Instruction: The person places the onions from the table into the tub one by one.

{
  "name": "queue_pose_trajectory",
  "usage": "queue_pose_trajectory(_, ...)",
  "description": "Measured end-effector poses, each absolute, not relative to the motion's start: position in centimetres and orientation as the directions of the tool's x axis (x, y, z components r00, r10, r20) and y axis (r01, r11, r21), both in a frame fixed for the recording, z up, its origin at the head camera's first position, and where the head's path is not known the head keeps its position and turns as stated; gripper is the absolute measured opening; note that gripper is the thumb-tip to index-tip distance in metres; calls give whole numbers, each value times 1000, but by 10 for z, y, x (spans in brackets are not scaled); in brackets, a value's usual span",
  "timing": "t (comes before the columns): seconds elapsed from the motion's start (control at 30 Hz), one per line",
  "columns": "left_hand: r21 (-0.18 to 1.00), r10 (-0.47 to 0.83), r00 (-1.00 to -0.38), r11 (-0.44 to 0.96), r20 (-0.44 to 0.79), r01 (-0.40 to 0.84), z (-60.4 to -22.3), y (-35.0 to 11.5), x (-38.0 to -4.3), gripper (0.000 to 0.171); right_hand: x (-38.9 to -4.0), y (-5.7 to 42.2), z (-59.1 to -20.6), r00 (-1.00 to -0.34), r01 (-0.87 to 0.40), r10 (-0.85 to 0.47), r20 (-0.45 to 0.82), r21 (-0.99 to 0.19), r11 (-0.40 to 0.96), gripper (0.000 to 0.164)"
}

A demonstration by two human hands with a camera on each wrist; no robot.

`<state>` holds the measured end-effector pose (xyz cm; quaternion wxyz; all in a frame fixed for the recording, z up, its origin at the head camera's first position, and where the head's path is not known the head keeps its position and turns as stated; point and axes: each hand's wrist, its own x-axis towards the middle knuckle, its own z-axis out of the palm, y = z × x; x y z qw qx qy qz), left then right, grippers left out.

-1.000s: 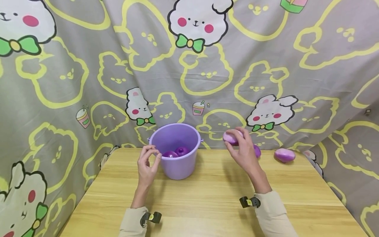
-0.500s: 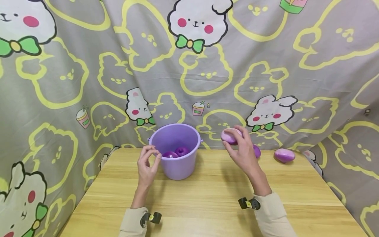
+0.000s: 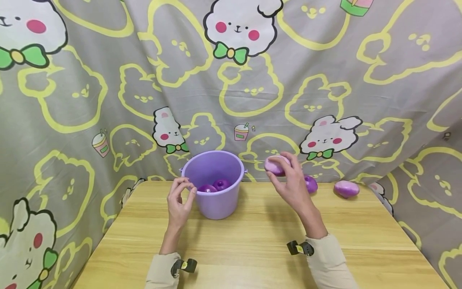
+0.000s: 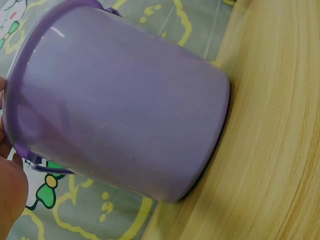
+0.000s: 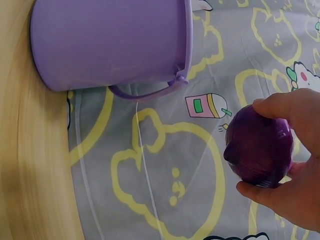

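Note:
A light purple bucket (image 3: 218, 206) stands upright on the wooden table, left of centre in the head view. My left hand (image 3: 179, 202) grips its near left rim, fingers and thumb curled at the edge; in the left wrist view the bucket's wall (image 4: 125, 100) fills most of the picture. To the right of the bucket and raised above the table, my right hand (image 3: 293, 185) holds a purple onion (image 5: 260, 147) between thumb and fingers, its pointed tip showing in the right wrist view. Inside the bucket lie glossy dark purple rounded things (image 3: 221, 184).
Behind my right hand, a dark purple rounded thing (image 3: 311, 184) rests near the table's back edge. Farther right lies a lighter purple onion-like thing (image 3: 347, 188). A grey cartoon-print cloth (image 3: 260, 100) hangs behind the table (image 3: 245, 245). The bucket's handle (image 5: 145, 95) hangs down.
My right hand has moved slightly left and up toward the bucket with the onion, uncovering more of the purple thing behind it. The left hand and the bucket have stayed put.

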<state>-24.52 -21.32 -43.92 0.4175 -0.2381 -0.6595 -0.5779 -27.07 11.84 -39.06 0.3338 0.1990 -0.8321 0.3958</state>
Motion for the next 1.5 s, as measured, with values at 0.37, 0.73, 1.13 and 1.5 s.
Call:
queue_pose_trajectory(0.37, 609, -173, -584, 199, 793, 768, -438, -214, -243, 10, -269, 108, -387, -691, -615, -81, 718, -526, 588, 40)
queue_pose_trajectory(0.73, 592, -175, -566, 200, 805, 780, -459, -221, -261, 12, -267, 95, -387, -682, -646, -106, 724, -527, 553, 40)
queue_pose_trajectory(1.13, 588, -169, -564, 178, 808, 789, -465, -224, -266, 11, -269, 78, -386, -659, -681, -136, 739, -511, 526, 39)
queue_pose_trajectory(1.5, 592, -180, -565, 187, 805, 784, -466, -224, -265, 10, -271, 65, -387, -644, -707, -179, 744, -490, 510, 39)
